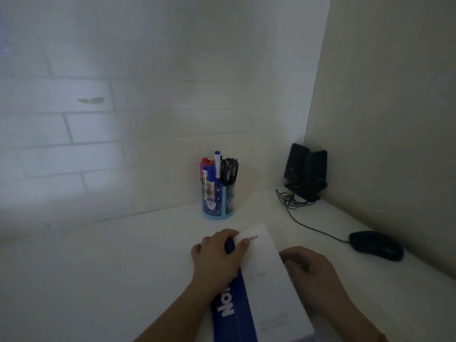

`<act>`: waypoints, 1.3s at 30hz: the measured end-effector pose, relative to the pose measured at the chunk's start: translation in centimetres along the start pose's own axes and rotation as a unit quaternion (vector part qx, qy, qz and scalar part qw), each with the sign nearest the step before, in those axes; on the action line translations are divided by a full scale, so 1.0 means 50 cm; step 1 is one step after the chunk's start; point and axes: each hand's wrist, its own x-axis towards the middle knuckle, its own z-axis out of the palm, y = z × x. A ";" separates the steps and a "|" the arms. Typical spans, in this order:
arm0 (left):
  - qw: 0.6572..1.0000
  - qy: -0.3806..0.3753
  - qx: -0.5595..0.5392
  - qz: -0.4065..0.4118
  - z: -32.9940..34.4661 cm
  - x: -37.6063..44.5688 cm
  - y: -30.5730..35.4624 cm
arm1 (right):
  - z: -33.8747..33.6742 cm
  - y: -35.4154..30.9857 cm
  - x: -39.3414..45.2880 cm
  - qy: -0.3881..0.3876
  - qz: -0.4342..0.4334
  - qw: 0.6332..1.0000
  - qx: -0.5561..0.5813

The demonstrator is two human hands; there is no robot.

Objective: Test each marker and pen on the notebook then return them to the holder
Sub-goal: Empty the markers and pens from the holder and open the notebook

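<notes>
White paper and a blue cover are what the two hands are working on: the notebook [261,280] is lying at the near edge of the desk [98,267], running from the middle of that edge away toward the back. The left hand [218,257] is gripping its far left corner, fingers curled over the blue spine and the edge of the white page. The right hand [313,272] is resting on the page's right side with its fingers bent over the edge — whether it is pinching a leaf or only pressing on it cannot be told in this dim light.

Well apart, near the back edge of the desk by the tiled wall, the holder [218,201] is standing upright, and the markers and pens [219,169] are all sitting in it, caps up: red, blue and white ones to the left, a dark bunch to the right. None appears to be out yet, so the testing is probably not begun.

Judging by its look, the notebook is light and floppy — it is likely to slide on the smooth top unless one palm is pinning it flat. Each marker should be stiff and light, best taken by the barrel just under the cap and lifted straight up.

A mouse [376,245] and two small speakers [306,171] are sitting toward the desk's right corner.
</notes>
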 end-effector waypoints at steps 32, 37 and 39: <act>0.983 0.158 0.009 0.093 0.004 0.036 -0.047 | 0.171 -0.078 0.382 0.096 -0.198 0.973 -0.073; 0.989 0.147 -0.016 0.011 -0.006 0.040 -0.053 | 0.071 -0.068 0.344 0.141 -0.292 0.858 -0.398; 0.992 0.128 -0.020 0.004 -0.005 0.039 -0.050 | 0.039 -0.069 0.334 0.130 -0.322 0.806 -0.479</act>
